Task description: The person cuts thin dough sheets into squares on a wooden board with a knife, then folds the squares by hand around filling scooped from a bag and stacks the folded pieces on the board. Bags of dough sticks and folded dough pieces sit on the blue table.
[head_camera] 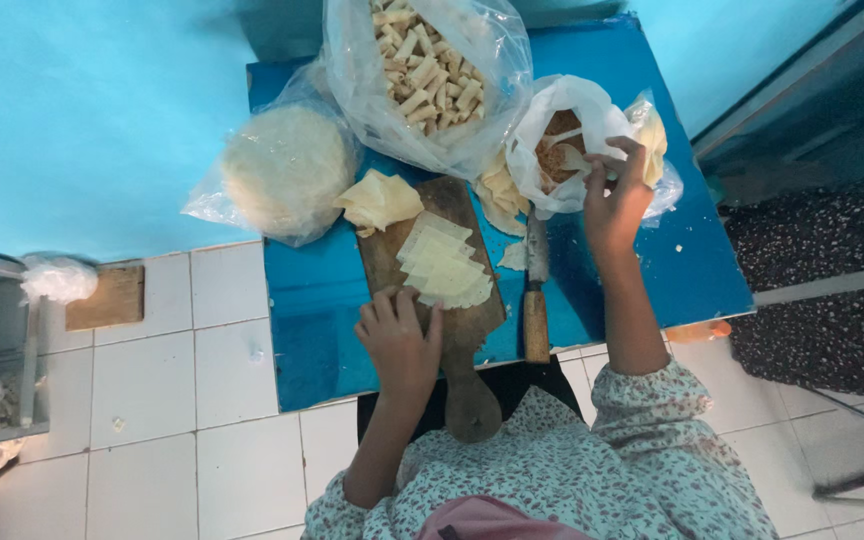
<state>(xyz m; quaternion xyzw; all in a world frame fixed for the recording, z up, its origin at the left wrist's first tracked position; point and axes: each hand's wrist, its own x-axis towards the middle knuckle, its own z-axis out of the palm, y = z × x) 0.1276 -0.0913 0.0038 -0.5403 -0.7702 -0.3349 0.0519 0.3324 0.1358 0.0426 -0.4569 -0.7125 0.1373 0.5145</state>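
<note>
My left hand (399, 340) rests on a wooden cutting board (384, 255), fingers touching the near edge of a fanned stack of pale dough strips (444, 262). My right hand (614, 195) reaches to a white plastic bag (542, 185) that holds brown filling (554, 157), and pinches a small white spoon or scrap at the bag's mouth. A wooden-handled knife (535, 290) lies on the blue table (652, 265) between the board and my right arm. A folded dough sheet (380, 200) sits at the board's far end.
A clear bag of finished rolled pastries (427, 70) stands at the back. A bagged stack of round dough sheets (285, 170) lies at the left. Loose dough scraps (499, 190) lie by the white bag. White tiled floor (152, 400) surrounds the low table; a small wooden board (107, 297) lies far left.
</note>
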